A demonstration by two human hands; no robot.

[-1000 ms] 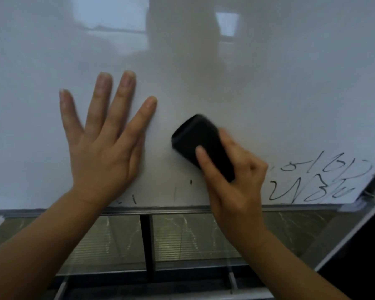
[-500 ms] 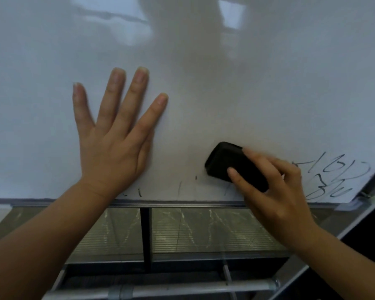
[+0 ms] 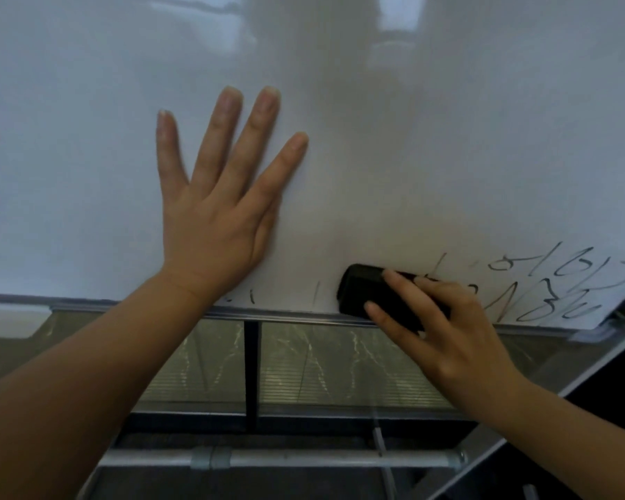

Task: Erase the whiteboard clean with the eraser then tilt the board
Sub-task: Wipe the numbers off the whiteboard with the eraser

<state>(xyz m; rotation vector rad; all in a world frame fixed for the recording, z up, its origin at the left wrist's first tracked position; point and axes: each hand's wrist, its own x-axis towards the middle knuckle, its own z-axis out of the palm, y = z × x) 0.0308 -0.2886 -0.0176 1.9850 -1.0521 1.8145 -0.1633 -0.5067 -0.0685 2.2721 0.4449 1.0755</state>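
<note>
My right hand (image 3: 444, 330) grips the rounded black eraser (image 3: 372, 295) on the glossy whiteboard (image 3: 448, 157), half hiding it; my left hand (image 3: 217, 211) lies flat, fingers spread.

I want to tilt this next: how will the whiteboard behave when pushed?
Probably stiff: the whiteboard stays flat under the left hand. Its glossy, reflective face looks slippery, so the palm may slide. It likely pivots on the frame below.

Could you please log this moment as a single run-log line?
left hand: flat on whiteboard | right hand: grips eraser at bottom edge | writing: remains lower right | tilt: not started
</note>
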